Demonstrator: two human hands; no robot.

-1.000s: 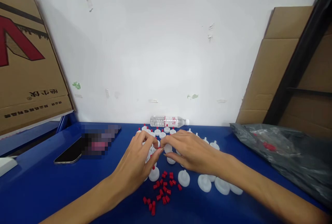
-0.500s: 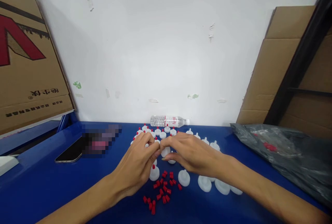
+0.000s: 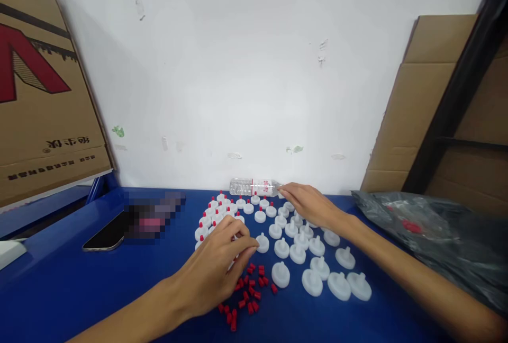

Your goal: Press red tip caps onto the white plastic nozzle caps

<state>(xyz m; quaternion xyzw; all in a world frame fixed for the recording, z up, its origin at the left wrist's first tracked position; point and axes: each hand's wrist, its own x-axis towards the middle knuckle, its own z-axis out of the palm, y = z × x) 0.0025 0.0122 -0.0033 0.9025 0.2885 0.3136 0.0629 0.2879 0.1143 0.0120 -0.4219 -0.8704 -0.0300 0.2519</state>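
Observation:
My left hand (image 3: 220, 263) is closed in a pinch over the middle of the table. Whatever its fingertips hold, if anything, is too small to make out. Just beyond them stands a white nozzle lid (image 3: 262, 243) without a red tip. My right hand (image 3: 311, 205) stretches over the far lids, its fingers extended near the neck of the bottle; its thumb is hidden. White lids with red tips (image 3: 260, 216) stand in rows at the back left, partly behind my left hand. Plain white lids (image 3: 297, 253) are spread on the right. Small red caps (image 3: 252, 283) lie loose in front.
A clear plastic bottle (image 3: 252, 187) lies along the white wall. A phone (image 3: 105, 232) is at the left, beside a blurred patch. Grey plastic sheeting (image 3: 436, 242) covers the right of the blue table (image 3: 138, 279). Cardboard (image 3: 413, 115) stands on both sides.
My hands were together over a white lid; now they are apart. My right hand has moved away to the far right, and a red-tipped lid shows where its fingers were.

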